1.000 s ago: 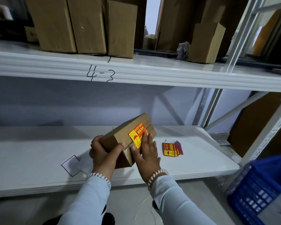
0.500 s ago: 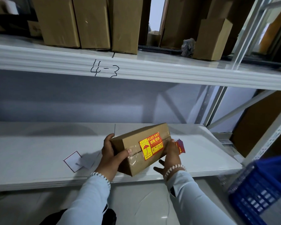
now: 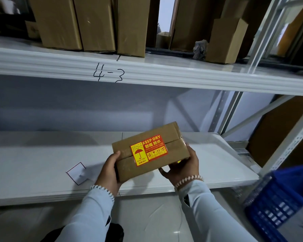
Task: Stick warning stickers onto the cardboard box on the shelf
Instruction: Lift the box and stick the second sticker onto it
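A small brown cardboard box [image 3: 164,133] is lifted above the lower white shelf [image 3: 33,163], its top tilted toward me. A red and yellow "KEEP DRY" sticker [image 3: 149,151] lies flat across the taped seam of the top. My left hand [image 3: 110,168] grips the box's left end, thumb on the top edge. My right hand [image 3: 184,166] cups the right end from below. The stack of spare stickers is hidden behind the box and my right hand, except for a small yellow glimpse [image 3: 178,161].
A white backing paper with a red edge [image 3: 76,172] lies on the lower shelf to the left. The upper shelf [image 3: 147,74], marked "4-3", carries several upright cardboard boxes [image 3: 94,23]. A blue plastic crate [image 3: 278,205] stands at the lower right beside the rack upright [image 3: 287,145].
Both hands raised the box off the shelf and turned it level, sticker facing me. My right hand left the sticker and moved to the box's right end, covering the sticker stack.
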The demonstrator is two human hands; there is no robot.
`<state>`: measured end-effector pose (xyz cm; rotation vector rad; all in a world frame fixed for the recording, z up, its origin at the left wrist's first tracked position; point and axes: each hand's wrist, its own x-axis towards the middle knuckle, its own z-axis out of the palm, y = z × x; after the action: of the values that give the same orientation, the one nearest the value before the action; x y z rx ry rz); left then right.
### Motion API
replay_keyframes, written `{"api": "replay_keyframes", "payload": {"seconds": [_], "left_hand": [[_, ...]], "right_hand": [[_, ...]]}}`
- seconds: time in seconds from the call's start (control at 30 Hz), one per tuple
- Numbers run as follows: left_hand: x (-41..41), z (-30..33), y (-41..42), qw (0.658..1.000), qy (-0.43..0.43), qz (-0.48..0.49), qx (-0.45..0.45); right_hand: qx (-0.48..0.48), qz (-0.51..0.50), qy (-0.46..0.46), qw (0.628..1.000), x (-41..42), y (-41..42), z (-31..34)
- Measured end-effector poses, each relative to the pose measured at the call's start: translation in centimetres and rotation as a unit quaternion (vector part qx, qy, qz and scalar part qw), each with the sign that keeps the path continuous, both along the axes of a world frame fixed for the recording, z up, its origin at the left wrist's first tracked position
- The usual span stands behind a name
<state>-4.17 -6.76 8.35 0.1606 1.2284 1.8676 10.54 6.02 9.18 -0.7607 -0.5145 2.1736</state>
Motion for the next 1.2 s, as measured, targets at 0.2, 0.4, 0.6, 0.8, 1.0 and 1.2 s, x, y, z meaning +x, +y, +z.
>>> {"api": "replay_keyframes", "payload": {"seconds": [0.2, 0.4, 0.6, 0.8, 1.0, 1.2], "left_hand": [[-0.1, 0.3, 0.0, 0.989, 0.118, 0.045, -0.08], [0.3, 0.5, 0.4, 0.907, 0.337, 0.116, -0.224], [0.0, 0.6, 1.2, 0.875, 0.401, 0.143, -0.232], [0.0, 0.9, 1.4, 0.893, 0.405, 0.117, -0.157], [1.5, 3.0, 0.8, 0.977, 0.201, 0.02, -0.07], [2.1, 3.3, 0.6, 0.957, 0.273, -0.012, -0.093]], "right_hand": [[0.0, 0.05, 0.055, 0.997, -0.3, -0.8, 0.4], [0.031, 0.035, 0.072, 0.996, -1.2, -1.2, 0.0], [0.003, 0.008, 0.088, 0.996, -1.5, -1.5, 0.3], [-0.011, -0.007, 0.057, 0.998, -1.4, -1.1, -0.3], [0.026, -0.014, 0.046, 0.999, -2.1, -1.1, -0.4], [0.034, -0.003, 0.056, 0.998, -3.3, -0.4, -1.3]]}}
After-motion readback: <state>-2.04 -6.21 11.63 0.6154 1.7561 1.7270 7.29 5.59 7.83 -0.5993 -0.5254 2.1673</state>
